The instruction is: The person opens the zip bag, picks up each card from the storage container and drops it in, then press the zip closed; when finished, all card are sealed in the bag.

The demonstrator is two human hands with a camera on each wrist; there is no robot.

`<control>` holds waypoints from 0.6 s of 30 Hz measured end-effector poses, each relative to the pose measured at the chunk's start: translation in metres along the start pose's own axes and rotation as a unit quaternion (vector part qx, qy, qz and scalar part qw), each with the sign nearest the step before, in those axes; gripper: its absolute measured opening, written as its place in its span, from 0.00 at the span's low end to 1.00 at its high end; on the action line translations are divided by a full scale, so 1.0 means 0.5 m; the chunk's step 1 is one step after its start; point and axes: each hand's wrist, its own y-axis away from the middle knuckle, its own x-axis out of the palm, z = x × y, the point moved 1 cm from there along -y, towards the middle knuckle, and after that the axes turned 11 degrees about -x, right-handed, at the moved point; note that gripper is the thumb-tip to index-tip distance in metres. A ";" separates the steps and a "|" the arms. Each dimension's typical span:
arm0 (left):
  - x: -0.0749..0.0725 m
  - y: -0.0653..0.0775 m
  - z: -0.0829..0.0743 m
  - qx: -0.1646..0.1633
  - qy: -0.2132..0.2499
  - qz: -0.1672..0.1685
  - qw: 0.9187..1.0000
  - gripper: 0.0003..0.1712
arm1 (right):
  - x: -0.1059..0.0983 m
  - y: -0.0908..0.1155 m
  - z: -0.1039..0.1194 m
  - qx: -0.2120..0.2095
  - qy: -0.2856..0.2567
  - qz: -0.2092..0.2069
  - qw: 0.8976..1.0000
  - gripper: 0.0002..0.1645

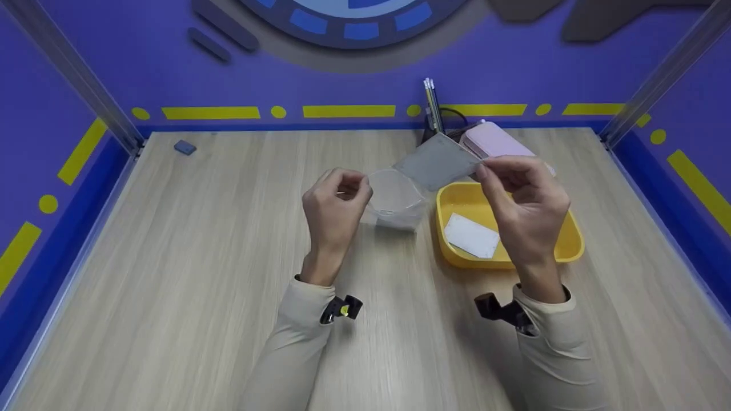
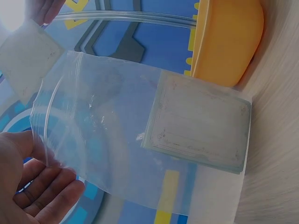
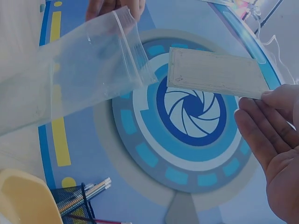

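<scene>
A clear zip bag (image 1: 397,197) hangs from my left hand (image 1: 337,205), pinched at its rim between thumb and fingers. Its mouth gapes, and a pale rectangular card (image 2: 198,121) lies at the bottom of it in the left wrist view. My right hand (image 1: 528,208) pinches one corner of another thin card (image 1: 438,162), greyish with a fine printed border (image 3: 217,72). That card is held beside the bag's mouth, outside the bag. A white card (image 1: 472,235) lies in the yellow tray (image 1: 465,264) below my right hand.
Behind the tray lies a pink case (image 1: 497,138). Pencils (image 1: 432,105) stand in a black mesh holder (image 3: 72,200) near the back wall. A small blue eraser-like block (image 1: 185,147) sits at the table's far left corner.
</scene>
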 end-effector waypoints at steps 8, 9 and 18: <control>0.000 0.000 -0.001 0.004 0.001 -0.001 1.000 0.04 | 0.020 0.007 0.002 -0.011 -0.030 0.008 0.999 0.09; 0.000 -0.001 -0.001 0.005 0.002 -0.001 1.000 0.04 | 0.022 0.008 0.002 -0.012 -0.031 0.009 0.999 0.09; -0.001 -0.002 -0.002 0.002 0.001 0.000 1.000 0.03 | 0.037 0.017 -0.009 -0.006 -0.012 0.062 0.998 0.11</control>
